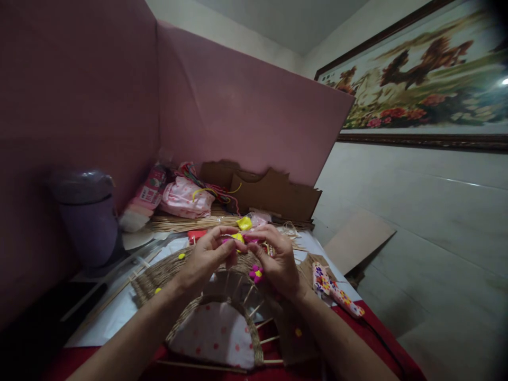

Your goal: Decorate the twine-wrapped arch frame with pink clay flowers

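Observation:
A woven twine piece (156, 272) with thin sticks lies in front of me, shaped like a half-round fan. At its near side is a half circle of white cloth (216, 333) with red dots, edged in twine. Over its upper band, my left hand (214, 248) and my right hand (275, 259) meet, fingertips pinched around small magenta pieces of soft-looking material, partly hidden by the fingers. A magenta flower (256, 273) with a yellow centre rests on the band beside my right hand. Small yellow dots (181, 256) sit on the weave at left.
A floral-patterned glue gun (337, 291) with a cord lies at right on cardboard. Behind the hands are a yellow packet (244, 223), bundled sticks (186, 222), dotted pink cloth (186, 197) and torn cardboard (273, 196). A purple bin (89, 227) stands at left.

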Tool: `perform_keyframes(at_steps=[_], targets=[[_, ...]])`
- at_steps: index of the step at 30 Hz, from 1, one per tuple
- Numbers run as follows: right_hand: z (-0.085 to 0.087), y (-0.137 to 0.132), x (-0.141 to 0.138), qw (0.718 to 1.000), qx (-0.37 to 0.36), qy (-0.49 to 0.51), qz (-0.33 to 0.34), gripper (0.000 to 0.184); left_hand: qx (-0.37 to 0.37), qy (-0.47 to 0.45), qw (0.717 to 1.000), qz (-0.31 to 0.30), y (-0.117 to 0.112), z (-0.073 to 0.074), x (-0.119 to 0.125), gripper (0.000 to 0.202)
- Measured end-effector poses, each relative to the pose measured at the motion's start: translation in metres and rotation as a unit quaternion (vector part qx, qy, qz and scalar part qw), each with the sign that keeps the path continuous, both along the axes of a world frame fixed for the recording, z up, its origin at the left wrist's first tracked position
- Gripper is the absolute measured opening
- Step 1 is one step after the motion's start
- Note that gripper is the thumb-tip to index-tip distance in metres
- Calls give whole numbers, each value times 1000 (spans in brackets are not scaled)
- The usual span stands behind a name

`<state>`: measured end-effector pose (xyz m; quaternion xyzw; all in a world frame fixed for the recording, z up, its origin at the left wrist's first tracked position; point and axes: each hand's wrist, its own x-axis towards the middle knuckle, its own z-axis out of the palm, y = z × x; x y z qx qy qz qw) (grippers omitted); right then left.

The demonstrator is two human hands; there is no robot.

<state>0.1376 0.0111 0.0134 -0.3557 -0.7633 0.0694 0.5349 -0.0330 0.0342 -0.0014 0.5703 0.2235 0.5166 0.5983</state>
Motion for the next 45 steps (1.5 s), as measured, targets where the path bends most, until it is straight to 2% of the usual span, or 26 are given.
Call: perform_keyframes(at_steps=[4, 7, 12, 16, 21, 27, 31, 37, 41, 45], targets=[[-10, -8, -3, 998, 41, -39, 6, 23, -28, -31, 996, -73, -3, -4, 3, 42], [-15, -7, -1, 997, 57, -53, -2, 26, -34, -26, 995, -89, -6, -3, 5, 45], [-19, -4, 1, 995, 70, -67, -5, 19, -45, -10, 996, -73, -11, 5, 8, 44], [-19, -5, 0, 994, 78, -71, -7, 13, -52, -18, 998, -33, -11, 7, 8, 42], [-23, -4, 1, 993, 93, -67, -8, 10, -57, 34, 997, -41, -10, 7, 6, 25], [-23, -4, 2, 996, 56, -66, -7, 24, -47, 52, 998, 0, -8, 5, 4, 21], [-20, -6, 0, 996, 55, -73, 18, 8, -34, 53, 998, -5, -6, 3, 4, 19], [-20, -8, 0, 997, 42, -68, 15, 5, -32, 61, 997, -22, -4, 0, 3, 19], [-20, -9, 0, 996, 31, -81, 3, 15, -29, 58, 998, -15, -2, -3, 3, 20], [-17, -10, 0, 997, 27, -74, 1, 13, -42, 15, 999, -22, -1, -5, 4, 27]])
